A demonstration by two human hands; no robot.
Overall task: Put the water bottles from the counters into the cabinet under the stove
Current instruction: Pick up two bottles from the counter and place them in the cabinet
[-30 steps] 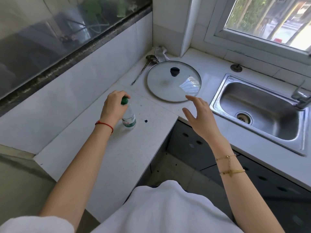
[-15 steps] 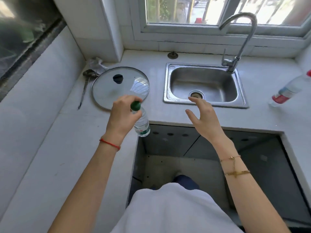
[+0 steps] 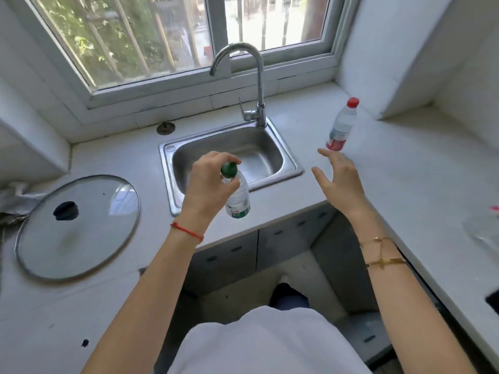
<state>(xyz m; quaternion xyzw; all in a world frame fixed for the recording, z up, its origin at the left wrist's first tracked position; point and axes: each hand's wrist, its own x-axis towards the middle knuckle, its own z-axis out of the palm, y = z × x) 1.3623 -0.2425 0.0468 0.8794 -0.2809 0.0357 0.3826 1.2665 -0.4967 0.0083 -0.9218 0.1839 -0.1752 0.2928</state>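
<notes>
so the green-capped bottle (image 3: 237, 197) has come off the table (image 3: 405, 184), left hand (image 3: 209, 184) gripping its neck, while the empty, spread right hand (image 3: 339, 176) now nears the red-capped bottle (image 3: 341, 125) standing by the sink (image 3: 232, 155).

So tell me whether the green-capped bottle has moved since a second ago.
Yes. The green-capped bottle, held by the left hand, went rightward from beside the glass lid to the sink.
</notes>
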